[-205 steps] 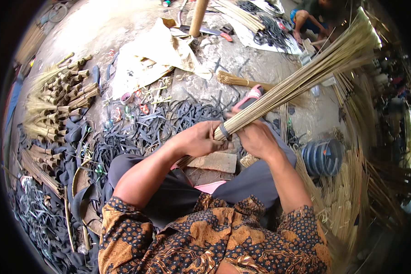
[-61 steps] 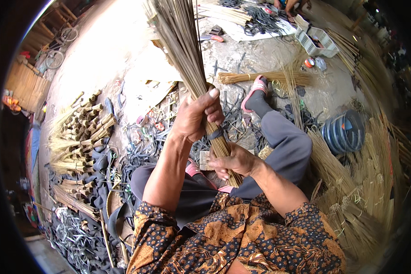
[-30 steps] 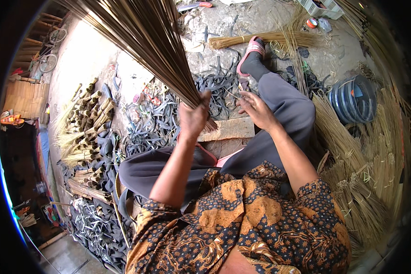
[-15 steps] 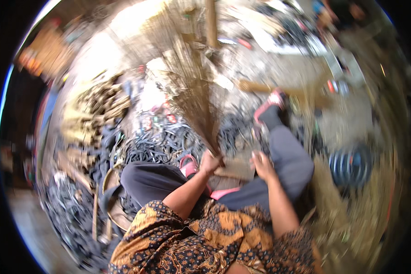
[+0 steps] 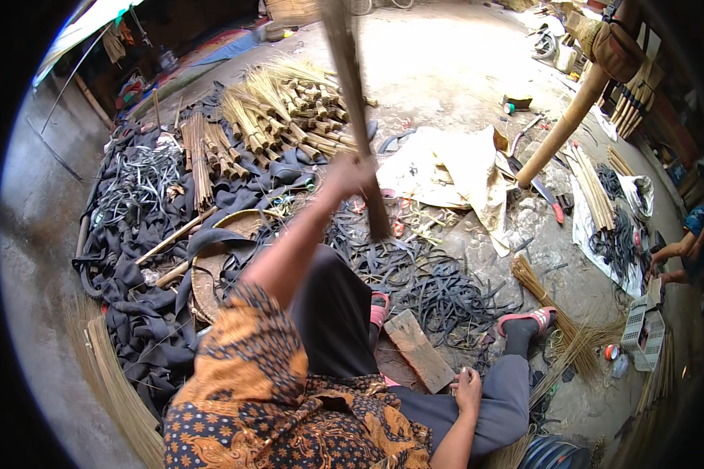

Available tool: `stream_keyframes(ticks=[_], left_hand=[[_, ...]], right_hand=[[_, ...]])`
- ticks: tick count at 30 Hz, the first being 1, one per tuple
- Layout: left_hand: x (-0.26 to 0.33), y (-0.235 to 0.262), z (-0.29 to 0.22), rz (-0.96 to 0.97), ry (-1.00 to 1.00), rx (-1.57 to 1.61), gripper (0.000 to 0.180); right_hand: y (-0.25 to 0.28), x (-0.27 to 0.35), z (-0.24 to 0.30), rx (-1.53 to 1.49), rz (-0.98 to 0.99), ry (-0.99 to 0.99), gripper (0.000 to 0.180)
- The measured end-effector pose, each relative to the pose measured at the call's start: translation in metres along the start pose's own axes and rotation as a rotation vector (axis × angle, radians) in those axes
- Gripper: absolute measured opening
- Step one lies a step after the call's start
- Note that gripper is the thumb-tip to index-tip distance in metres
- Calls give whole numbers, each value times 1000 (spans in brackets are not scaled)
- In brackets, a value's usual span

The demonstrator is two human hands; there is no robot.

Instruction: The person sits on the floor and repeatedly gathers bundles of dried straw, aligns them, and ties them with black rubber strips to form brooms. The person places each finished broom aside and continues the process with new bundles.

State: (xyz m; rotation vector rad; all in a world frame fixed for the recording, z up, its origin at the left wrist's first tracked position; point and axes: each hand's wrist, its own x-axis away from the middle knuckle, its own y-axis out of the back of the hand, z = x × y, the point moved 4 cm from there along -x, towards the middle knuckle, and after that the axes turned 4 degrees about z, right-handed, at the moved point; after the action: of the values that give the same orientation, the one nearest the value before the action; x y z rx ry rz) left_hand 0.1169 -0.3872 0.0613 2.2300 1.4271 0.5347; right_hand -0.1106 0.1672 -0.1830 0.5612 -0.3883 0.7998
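Watching from afar, I see the left hand [image 5: 350, 175] closed around the stick bundle [image 5: 352, 86] (somewhat blurred), cut by the frame's top edge at upper middle. At lower centre, the right hand [image 5: 468, 392] curls near the wooden block [image 5: 418, 350]; whether it grips something, I cannot tell. Bright floor [image 5: 438, 66] spreads right of the bundle.

Shirt [image 5: 235, 399]: near-black ground, large orange-brown patches, small star-shaped flowers, finer curling lines lower down. Left sleeve [image 5: 258, 344] short, loose, same print. Trousers [image 5: 332, 328] plain, dark grey. Sock [image 5: 516, 341] dark. Sandals [image 5: 541, 316] pink, whitish stripes across the strap. Left hand [image 5: 352, 175], blurred, and right hand [image 5: 468, 389] bare.
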Motion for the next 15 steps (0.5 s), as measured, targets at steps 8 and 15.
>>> stream_keyframes(ticks=[8,15], left_hand=[[-38,170,-8,-594,-1,552,46],[-50,-49,-3,232,124,465,47]], right_hand=[[-2,-13,-16,116,-49,99,33],[41,33,34,-98,-266,261,26]])
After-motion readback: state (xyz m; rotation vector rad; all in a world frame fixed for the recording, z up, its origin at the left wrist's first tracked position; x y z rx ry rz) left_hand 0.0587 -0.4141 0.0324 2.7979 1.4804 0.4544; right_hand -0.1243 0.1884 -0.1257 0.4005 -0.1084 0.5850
